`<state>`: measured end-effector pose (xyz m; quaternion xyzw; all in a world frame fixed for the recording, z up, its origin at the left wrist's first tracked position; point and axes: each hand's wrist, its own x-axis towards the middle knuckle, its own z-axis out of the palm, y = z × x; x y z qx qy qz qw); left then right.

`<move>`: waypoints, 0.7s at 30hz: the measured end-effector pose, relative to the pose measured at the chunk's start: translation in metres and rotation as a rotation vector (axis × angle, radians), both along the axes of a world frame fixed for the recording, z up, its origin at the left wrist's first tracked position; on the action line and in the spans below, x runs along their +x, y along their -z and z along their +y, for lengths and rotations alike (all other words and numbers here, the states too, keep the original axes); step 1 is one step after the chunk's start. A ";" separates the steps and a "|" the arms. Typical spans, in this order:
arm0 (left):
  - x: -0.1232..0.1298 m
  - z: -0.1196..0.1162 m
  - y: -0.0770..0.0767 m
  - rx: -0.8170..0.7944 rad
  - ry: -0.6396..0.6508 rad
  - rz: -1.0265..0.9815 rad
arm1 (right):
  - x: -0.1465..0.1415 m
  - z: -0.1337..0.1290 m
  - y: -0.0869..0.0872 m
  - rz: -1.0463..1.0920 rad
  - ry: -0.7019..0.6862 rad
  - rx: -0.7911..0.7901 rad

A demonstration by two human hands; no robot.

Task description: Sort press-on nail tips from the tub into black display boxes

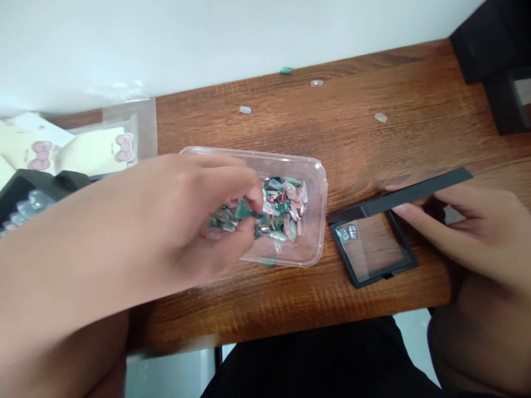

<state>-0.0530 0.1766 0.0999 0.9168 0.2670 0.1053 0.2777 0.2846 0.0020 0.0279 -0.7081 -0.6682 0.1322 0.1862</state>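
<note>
The hands are apart: the left hand (199,204) dips its fingertips among nail-shaped pieces (291,192) in the clear tub (318,221), whether gripping one I cannot tell, while the right hand (473,226) pinches the raised flap (431,186) of the black-framed case (402,267) beside it. Best, I judge, to pinch one piece lightly by its edges and steady the flap, keeping the case flat on the worktop (348,143).

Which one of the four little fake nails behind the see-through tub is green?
The green fake nail, right up by the wall. The other three fake nails look pale.
</note>
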 end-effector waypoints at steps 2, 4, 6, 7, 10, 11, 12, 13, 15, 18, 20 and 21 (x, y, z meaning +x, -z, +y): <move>0.001 0.002 -0.002 0.034 0.163 0.077 | 0.000 0.001 0.000 0.008 -0.007 0.003; 0.002 0.002 -0.004 0.026 0.174 0.067 | -0.001 0.001 0.000 0.017 -0.015 0.011; 0.002 0.001 -0.006 -0.029 0.156 0.051 | -0.002 0.002 -0.001 0.009 -0.015 0.013; 0.002 0.001 -0.006 -0.054 0.158 0.049 | -0.002 0.002 -0.001 0.003 -0.017 0.014; 0.000 -0.001 -0.007 -0.105 0.166 0.060 | -0.001 0.002 -0.002 -0.004 -0.031 0.016; 0.000 -0.001 -0.007 -0.117 0.160 0.061 | -0.001 0.001 -0.002 -0.003 -0.033 0.014; 0.000 -0.001 -0.007 -0.126 0.155 0.059 | 0.000 0.001 -0.002 -0.002 -0.030 0.009; 0.000 0.000 -0.007 -0.129 0.144 0.058 | 0.000 0.001 -0.002 -0.004 -0.025 0.003; 0.000 0.000 -0.007 -0.113 0.119 0.056 | 0.001 0.000 -0.001 -0.008 -0.020 -0.008; 0.000 -0.002 -0.006 -0.104 0.123 0.062 | 0.002 -0.001 0.000 -0.002 -0.032 -0.014; 0.000 -0.007 -0.006 -0.122 0.117 0.050 | 0.002 -0.001 0.000 0.000 -0.037 -0.011; 0.000 -0.009 -0.006 -0.129 0.088 0.034 | 0.003 -0.001 0.001 -0.001 -0.036 -0.011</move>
